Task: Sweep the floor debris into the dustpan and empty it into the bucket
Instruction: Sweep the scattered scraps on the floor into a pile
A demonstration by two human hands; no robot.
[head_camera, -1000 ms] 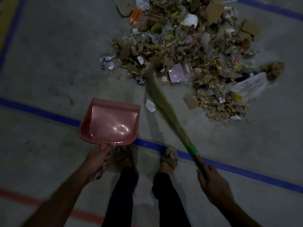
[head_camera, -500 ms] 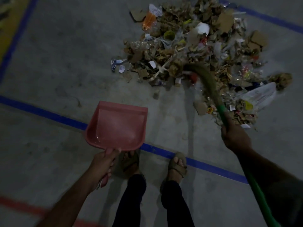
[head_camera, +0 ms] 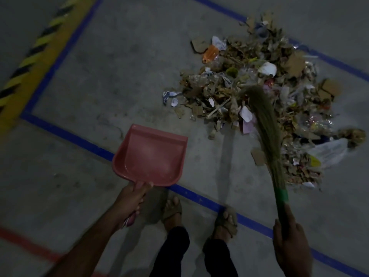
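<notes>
A pink dustpan hangs low over the concrete floor, its mouth facing away from me and nothing inside it. My left hand grips its handle from behind. My right hand holds the green handle of a grass broom. The broom's bristles reach up into the near edge of a big debris pile of cardboard scraps, paper, dry leaves and plastic wrappers. The dustpan sits left of the pile and apart from it. No bucket is in view.
Blue tape lines frame the floor patch. A yellow and black hazard strip runs at the far left, and a red line crosses the near left. My sandalled feet stand just behind the near blue line.
My right hand has pulled back toward me with the broom, whose bristles now lie across the pile's near edge. The view shifted, so the pile sits further right. The dustpan barely moved.
</notes>
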